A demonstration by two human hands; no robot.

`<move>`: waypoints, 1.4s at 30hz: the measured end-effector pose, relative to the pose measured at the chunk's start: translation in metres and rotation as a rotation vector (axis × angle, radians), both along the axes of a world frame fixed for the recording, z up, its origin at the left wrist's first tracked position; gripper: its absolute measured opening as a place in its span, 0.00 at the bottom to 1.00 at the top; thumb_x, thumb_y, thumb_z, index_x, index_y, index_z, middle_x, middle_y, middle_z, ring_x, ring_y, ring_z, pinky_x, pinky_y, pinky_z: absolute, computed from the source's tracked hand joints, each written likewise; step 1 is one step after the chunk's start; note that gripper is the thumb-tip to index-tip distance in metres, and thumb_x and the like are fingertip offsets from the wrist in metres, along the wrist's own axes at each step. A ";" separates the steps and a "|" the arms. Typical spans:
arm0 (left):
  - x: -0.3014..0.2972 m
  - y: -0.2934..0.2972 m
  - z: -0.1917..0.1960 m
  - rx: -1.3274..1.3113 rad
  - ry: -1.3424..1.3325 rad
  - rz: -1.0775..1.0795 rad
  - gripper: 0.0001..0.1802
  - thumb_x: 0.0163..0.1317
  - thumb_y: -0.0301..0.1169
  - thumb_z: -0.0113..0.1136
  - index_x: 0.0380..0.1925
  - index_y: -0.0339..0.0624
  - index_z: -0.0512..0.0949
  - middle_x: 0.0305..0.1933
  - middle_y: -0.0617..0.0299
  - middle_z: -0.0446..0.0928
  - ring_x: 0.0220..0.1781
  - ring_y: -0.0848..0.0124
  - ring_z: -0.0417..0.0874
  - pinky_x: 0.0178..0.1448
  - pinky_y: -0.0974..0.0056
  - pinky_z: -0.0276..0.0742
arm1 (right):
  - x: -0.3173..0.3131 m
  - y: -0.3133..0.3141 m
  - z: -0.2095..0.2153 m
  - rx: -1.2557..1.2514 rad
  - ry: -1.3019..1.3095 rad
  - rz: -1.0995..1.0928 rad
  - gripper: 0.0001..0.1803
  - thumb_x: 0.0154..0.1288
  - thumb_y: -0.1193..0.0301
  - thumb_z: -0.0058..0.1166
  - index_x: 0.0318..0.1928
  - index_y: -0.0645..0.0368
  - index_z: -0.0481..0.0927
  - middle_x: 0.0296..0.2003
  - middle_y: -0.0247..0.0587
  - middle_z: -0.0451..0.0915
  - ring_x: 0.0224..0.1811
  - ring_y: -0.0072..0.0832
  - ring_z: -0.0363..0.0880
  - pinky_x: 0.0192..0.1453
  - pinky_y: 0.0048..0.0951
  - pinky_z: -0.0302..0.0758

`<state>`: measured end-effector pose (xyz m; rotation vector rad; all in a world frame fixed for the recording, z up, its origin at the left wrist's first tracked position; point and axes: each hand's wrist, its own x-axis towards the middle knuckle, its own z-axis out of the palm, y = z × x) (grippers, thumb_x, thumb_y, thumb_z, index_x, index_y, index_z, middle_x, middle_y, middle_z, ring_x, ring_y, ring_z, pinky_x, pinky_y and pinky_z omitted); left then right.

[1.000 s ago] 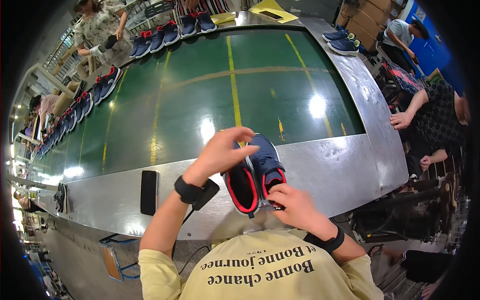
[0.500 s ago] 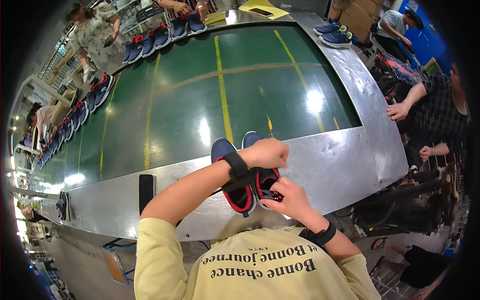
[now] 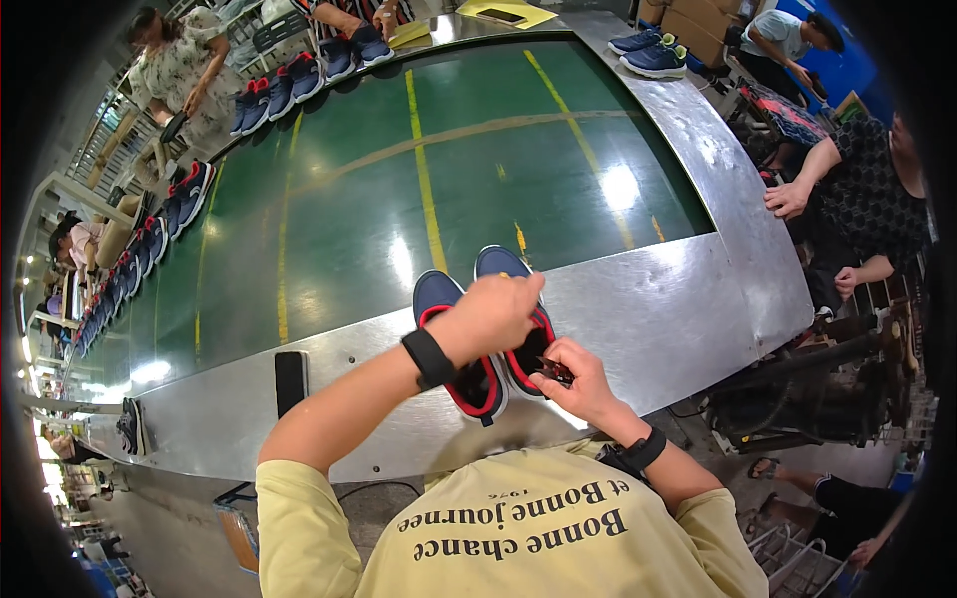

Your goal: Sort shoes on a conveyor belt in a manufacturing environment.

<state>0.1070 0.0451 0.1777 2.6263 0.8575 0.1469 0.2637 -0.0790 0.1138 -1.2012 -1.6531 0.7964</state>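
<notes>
A pair of navy sneakers with red collar lining and pale soles stands side by side in front of me, toes pointing away: the left shoe [image 3: 436, 290] and the right shoe [image 3: 498, 262]. My left hand [image 3: 491, 317] is closed in a pinch over the right shoe's upper; whatever its fingertips hold is too small to make out. My right hand [image 3: 586, 387] is closed on a small dark object [image 3: 554, 372] with reddish glints, beside the right shoe's heel opening. Its exact kind is unclear.
A metal ledge [image 3: 638, 309] borders the green belt [image 3: 349, 219]. On the ledge lie a black phone-like slab [image 3: 291, 382] and a dark shoe [image 3: 131, 427]. Sneakers [image 3: 189, 199] line the far side. Another pair [image 3: 653, 57] stands back right. A co-worker's hand [image 3: 790, 199] rests at the right edge.
My left hand has turned and drawn back slightly toward me, baring more of the right shoe's toe. My right hand stays by the heel, with more of the dark object showing.
</notes>
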 end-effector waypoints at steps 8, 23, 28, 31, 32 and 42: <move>-0.014 0.077 -0.018 -0.991 -0.160 0.378 0.13 0.57 0.35 0.65 0.34 0.38 0.76 0.28 0.62 0.79 0.21 0.73 0.79 0.25 0.71 0.75 | -0.005 -0.007 0.000 -0.036 0.040 0.011 0.12 0.50 0.76 0.63 0.27 0.62 0.69 0.25 0.38 0.69 0.21 0.24 0.64 0.26 0.24 0.62; -0.095 0.047 0.028 -0.605 -0.677 0.567 0.19 0.67 0.40 0.53 0.51 0.40 0.71 0.41 0.61 0.78 0.39 0.75 0.79 0.43 0.69 0.76 | 0.015 0.004 0.027 -0.042 -0.157 0.100 0.10 0.55 0.70 0.61 0.34 0.60 0.75 0.31 0.42 0.77 0.29 0.37 0.78 0.32 0.31 0.74; -0.147 -0.012 -0.025 -0.743 -0.702 0.932 0.18 0.68 0.42 0.49 0.49 0.40 0.71 0.39 0.58 0.78 0.33 0.73 0.81 0.33 0.68 0.80 | 0.006 0.009 0.068 0.006 -0.440 0.185 0.15 0.57 0.61 0.60 0.43 0.52 0.78 0.32 0.40 0.79 0.30 0.38 0.80 0.31 0.34 0.75; -0.142 -0.050 -0.069 -0.752 -0.619 0.900 0.18 0.69 0.43 0.48 0.48 0.41 0.71 0.41 0.60 0.78 0.34 0.74 0.79 0.33 0.69 0.78 | -0.013 0.010 0.079 -0.047 -0.686 0.293 0.23 0.58 0.49 0.55 0.51 0.42 0.76 0.33 0.40 0.80 0.31 0.39 0.81 0.31 0.35 0.76; -0.126 -0.064 -0.065 -0.796 -0.677 0.985 0.17 0.67 0.42 0.51 0.43 0.38 0.72 0.29 0.63 0.76 0.29 0.78 0.77 0.24 0.72 0.72 | -0.020 0.013 0.074 -0.044 -0.745 0.340 0.26 0.56 0.45 0.54 0.52 0.41 0.75 0.29 0.42 0.78 0.29 0.40 0.80 0.31 0.37 0.75; -0.106 -0.101 -0.076 -0.925 -1.093 1.167 0.16 0.69 0.40 0.47 0.48 0.40 0.69 0.34 0.60 0.76 0.23 0.77 0.76 0.22 0.72 0.74 | -0.042 0.018 0.062 -0.198 -0.681 0.421 0.32 0.39 0.42 0.64 0.41 0.52 0.80 0.32 0.44 0.76 0.35 0.42 0.78 0.36 0.40 0.73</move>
